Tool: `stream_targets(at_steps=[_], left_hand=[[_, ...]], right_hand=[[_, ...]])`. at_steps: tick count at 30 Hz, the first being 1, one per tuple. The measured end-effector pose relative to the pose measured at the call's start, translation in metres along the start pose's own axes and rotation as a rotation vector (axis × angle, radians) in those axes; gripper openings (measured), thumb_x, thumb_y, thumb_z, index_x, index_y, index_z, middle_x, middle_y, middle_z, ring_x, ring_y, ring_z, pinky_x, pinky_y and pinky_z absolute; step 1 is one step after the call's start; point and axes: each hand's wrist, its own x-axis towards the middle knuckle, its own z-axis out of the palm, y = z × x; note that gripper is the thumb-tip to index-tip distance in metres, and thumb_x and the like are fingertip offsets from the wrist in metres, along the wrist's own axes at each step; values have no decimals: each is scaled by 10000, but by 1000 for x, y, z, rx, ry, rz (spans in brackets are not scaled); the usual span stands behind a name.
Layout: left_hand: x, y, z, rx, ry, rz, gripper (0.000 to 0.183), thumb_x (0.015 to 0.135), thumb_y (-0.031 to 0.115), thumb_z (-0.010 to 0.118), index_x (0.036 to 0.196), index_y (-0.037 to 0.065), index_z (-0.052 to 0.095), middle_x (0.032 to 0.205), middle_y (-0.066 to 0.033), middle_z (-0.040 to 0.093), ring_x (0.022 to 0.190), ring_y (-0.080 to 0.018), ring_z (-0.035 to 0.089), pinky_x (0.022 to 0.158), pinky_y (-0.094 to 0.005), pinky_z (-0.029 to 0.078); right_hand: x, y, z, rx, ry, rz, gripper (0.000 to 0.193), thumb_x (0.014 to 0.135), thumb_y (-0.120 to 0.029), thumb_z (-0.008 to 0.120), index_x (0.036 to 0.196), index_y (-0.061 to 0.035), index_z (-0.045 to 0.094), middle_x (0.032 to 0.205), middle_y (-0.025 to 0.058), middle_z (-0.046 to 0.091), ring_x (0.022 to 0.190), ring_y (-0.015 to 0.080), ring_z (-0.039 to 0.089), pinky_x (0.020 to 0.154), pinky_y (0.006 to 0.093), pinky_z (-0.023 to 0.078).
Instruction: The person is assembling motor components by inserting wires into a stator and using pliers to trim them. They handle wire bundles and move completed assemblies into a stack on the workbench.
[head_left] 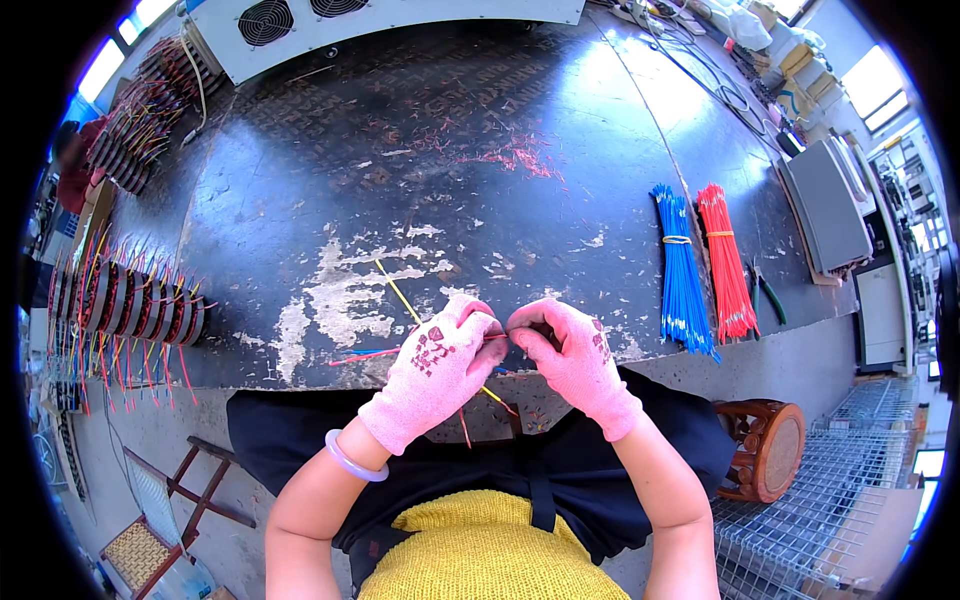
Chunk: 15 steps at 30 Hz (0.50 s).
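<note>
At the table's front edge, both of my hands are in pink gloves, their fingertips almost meeting. My left hand (440, 365) is closed around several thin wires. From it a yellow wire (398, 290) sticks out toward the far side, and red wires (348, 359) with a blue one point left. More yellow and red ends hang below the palm. Opposite it, my right hand (575, 355) pinches thumb against fingers. A short bit of red wire shows in the gap between the hands; its end at the right fingertips is mostly hidden.
On the right lie a banded blue wire bundle (683, 275), a red wire bundle (727, 265) and dark-handled pliers (768, 297). Dark ring-shaped parts with coloured leads (130, 300) are stacked at left. Red scraps (520, 158) lie farther back, before a white box with fans (390, 35).
</note>
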Motion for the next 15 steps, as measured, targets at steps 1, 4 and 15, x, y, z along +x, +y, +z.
stream_targets(at_steps=[1,4,15], left_hand=[[0,0,1,-30,3,-9,161,868,62,718,1015,44,656,1098,-122,618,927,-340,669,782,-425,554],[-2,-11,11,4,64,115,179,842,65,749,997,51,659,1059,-105,638,931,-326,668,776,-418,553],[-4,-15,18,5,96,146,187,821,33,745,984,57,658,1034,-97,656,945,-323,667,808,-424,543]], right_hand=[[1,0,-1,37,-15,29,109,932,-63,666,1029,-20,687,906,77,705,842,182,653,761,325,523],[9,11,-2,174,-70,127,120,944,-73,666,1038,1,682,849,12,682,755,64,590,681,260,501],[-17,22,-6,-807,140,-550,518,757,-226,826,1242,-114,681,1230,35,682,931,222,678,779,383,550]])
